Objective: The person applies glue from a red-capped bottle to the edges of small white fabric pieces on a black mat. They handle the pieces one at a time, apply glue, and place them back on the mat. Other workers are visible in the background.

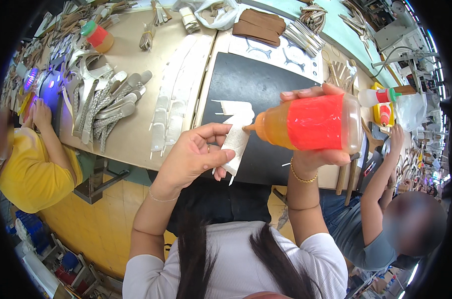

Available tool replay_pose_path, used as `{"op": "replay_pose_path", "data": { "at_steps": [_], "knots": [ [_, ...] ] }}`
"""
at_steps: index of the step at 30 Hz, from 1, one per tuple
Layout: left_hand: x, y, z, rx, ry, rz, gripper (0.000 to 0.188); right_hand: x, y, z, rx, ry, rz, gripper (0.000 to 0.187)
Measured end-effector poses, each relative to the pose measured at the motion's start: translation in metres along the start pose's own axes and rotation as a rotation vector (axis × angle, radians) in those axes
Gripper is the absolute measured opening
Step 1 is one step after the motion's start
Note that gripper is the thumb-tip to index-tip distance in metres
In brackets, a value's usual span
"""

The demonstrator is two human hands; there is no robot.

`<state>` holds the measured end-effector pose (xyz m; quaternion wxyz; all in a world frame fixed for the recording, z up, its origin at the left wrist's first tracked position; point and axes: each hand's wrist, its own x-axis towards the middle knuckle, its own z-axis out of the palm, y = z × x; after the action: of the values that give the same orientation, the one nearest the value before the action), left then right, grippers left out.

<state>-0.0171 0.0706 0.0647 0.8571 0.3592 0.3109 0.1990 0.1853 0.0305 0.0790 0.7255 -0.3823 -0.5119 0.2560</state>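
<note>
My left hand (193, 155) pinches a pale, off-white strap piece (240, 137) by its near end, between thumb and fingers. The piece is held over a black mat (266, 82), and a second white piece (233, 106) lies just beyond it. Wrapped in my right hand (318, 155) is a clear squeeze bottle (313, 123) of amber liquid with a red band round it. It is tipped on its side with the nozzle pointing left. The nozzle tip meets the strap piece's right edge, or sits very close to it.
Rows of white strips (173, 99) lie left of the mat. A heap of braided straps (106, 107) and another amber bottle (97, 37) stand further left. Brown pieces (258, 26) sit beyond the mat. Co-workers sit left, in a yellow shirt (39, 172), and right (370, 219).
</note>
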Motion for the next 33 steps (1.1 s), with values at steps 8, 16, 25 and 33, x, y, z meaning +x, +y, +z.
{"op": "replay_pose_path", "data": {
  "at_steps": [8,16,25,33],
  "knots": [
    [-0.002,0.0,0.002,0.007,-0.015,-0.027,0.039,-0.004,-0.009,0.006,-0.043,0.128,0.146,0.112],
    [-0.001,0.002,0.003,0.003,0.015,-0.012,0.033,0.004,-0.003,-0.006,0.461,0.05,-0.162,0.112],
    [-0.005,0.0,0.002,0.02,0.04,-0.012,0.025,-0.006,-0.001,0.0,0.269,-0.095,-0.042,0.112],
    [-0.006,0.0,0.004,0.051,0.021,-0.043,0.026,-0.009,-0.006,0.005,0.256,-0.087,0.033,0.109]
  ]
}}
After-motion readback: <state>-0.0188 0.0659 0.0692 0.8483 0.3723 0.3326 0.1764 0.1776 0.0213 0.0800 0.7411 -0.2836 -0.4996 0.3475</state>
